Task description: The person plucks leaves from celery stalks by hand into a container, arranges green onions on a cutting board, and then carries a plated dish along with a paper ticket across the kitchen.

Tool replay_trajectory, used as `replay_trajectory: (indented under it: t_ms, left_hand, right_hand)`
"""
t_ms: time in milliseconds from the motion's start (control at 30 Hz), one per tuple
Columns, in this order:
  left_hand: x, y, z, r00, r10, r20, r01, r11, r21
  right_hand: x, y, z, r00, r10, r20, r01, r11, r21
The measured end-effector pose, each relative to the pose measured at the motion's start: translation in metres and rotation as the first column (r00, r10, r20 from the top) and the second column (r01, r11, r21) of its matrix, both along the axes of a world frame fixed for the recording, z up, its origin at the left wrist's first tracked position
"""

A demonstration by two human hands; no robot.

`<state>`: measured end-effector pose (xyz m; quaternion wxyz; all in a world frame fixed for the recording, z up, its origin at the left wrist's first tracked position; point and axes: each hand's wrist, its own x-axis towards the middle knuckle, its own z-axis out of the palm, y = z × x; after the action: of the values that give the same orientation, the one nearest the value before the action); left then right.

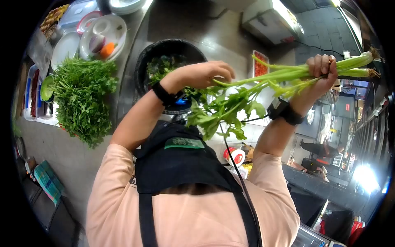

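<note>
A bunch of long green celery lies across the view, its pale root ends at the right and leaves hanging at the left. My right hand is closed round the stalks near the root ends. My left hand, with fingers curled, is at a thin stalk near the leafy end; its fingertips are partly hidden. Below the left hand, a black tub holds green leaves. A large heap of leafy herbs rests on the metal table at the left.
White plates stand at the upper left, one with an onion and an orange piece. A tray of red food is beyond the celery. A dark cable runs down past the black apron.
</note>
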<state>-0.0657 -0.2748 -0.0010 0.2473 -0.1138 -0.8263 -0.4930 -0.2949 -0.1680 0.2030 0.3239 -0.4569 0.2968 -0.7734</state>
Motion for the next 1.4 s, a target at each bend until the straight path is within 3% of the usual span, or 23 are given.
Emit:
replay_trajectory:
  t_ms: [33,167,233,300,367,433,500,567,600,633,700,767,833,967,1033,1067,1167,1333,1400]
  left_hand:
    - [0.001,0.000,0.000,1.000,-0.028,0.000,0.027,0.993,0.119]
    - [0.001,0.000,0.001,0.998,0.032,-0.051,-0.028,0.997,0.065]
    - [0.003,0.003,0.002,0.976,0.213,0.043,-0.216,0.973,0.084]
    - [0.002,0.008,-0.006,0.963,0.268,-0.036,-0.259,0.952,0.163]
    - [0.002,0.011,-0.012,0.857,0.511,0.071,-0.507,0.809,0.297]
    - [0.005,0.008,-0.028,0.819,0.555,0.146,-0.558,0.710,0.430]
    - [0.018,-0.008,-0.045,0.689,0.581,0.433,-0.715,0.445,0.539]
    - [0.031,-0.018,-0.064,0.619,0.699,0.358,-0.785,0.542,0.299]
    - [0.039,-0.021,-0.059,0.642,0.701,0.310,-0.767,0.587,0.260]
    - [0.042,-0.030,-0.052,0.696,0.710,0.111,-0.716,0.673,0.184]
    - [0.043,-0.025,-0.028,0.729,0.684,-0.005,-0.676,0.721,0.150]
    - [0.044,-0.014,-0.001,0.782,0.609,-0.132,-0.621,0.781,-0.071]
    - [0.034,-0.003,0.002,0.850,0.499,-0.168,-0.519,0.847,-0.110]
    - [0.022,0.022,0.012,0.822,0.547,-0.159,-0.565,0.819,-0.100]
    - [0.021,0.029,0.020,0.721,0.677,-0.150,-0.693,0.701,-0.169]
    - [0.019,0.029,0.020,0.688,0.681,-0.252,-0.726,0.645,-0.239]
    - [0.019,0.029,0.022,0.687,0.698,-0.201,-0.720,0.615,-0.321]
    - [0.018,0.025,0.015,0.694,0.687,-0.218,-0.717,0.629,-0.300]
    - [0.018,0.023,0.014,0.677,0.690,-0.255,-0.733,0.664,-0.147]
  right_hand:
    - [0.001,-0.001,0.002,0.999,-0.022,-0.026,0.022,1.000,-0.005]
    - [-0.003,0.004,0.003,0.999,-0.028,-0.021,0.028,1.000,-0.011]
    - [-0.006,0.009,0.002,0.998,-0.055,-0.007,0.055,0.998,-0.007]
    - [-0.003,0.011,-0.004,0.997,-0.080,0.007,0.080,0.997,0.009]
    - [0.003,0.009,-0.012,0.994,-0.104,0.021,0.104,0.994,0.025]
    - [0.010,0.005,-0.020,0.975,-0.216,0.045,0.212,0.974,0.074]
    - [-0.003,0.011,-0.018,0.969,-0.241,0.061,0.237,0.970,0.059]
    - [-0.005,0.015,-0.014,0.954,-0.299,0.025,0.298,0.954,0.031]
    - [-0.001,0.012,-0.011,0.941,-0.337,0.008,0.336,0.940,0.064]
    - [0.000,0.011,-0.011,0.942,-0.336,0.008,0.335,0.940,0.064]
    - [0.001,0.010,-0.010,0.940,-0.341,0.021,0.339,0.938,0.070]
    - [-0.002,0.012,-0.012,0.938,-0.346,0.028,0.344,0.936,0.070]
    - [0.001,0.014,-0.013,0.935,-0.353,0.037,0.350,0.934,0.069]
    - [0.010,0.012,-0.010,0.939,-0.342,0.037,0.340,0.939,0.051]
    - [0.013,0.009,-0.008,0.943,-0.330,0.039,0.329,0.943,0.046]
    - [0.016,0.008,-0.007,0.936,-0.350,0.034,0.348,0.936,0.045]
    - [0.018,0.007,-0.007,0.925,-0.380,0.024,0.379,0.924,0.047]
    - [0.012,0.005,-0.013,0.895,-0.443,0.046,0.438,0.894,0.091]
    - [0.007,0.006,-0.016,0.905,-0.422,0.040,0.419,0.905,0.068]
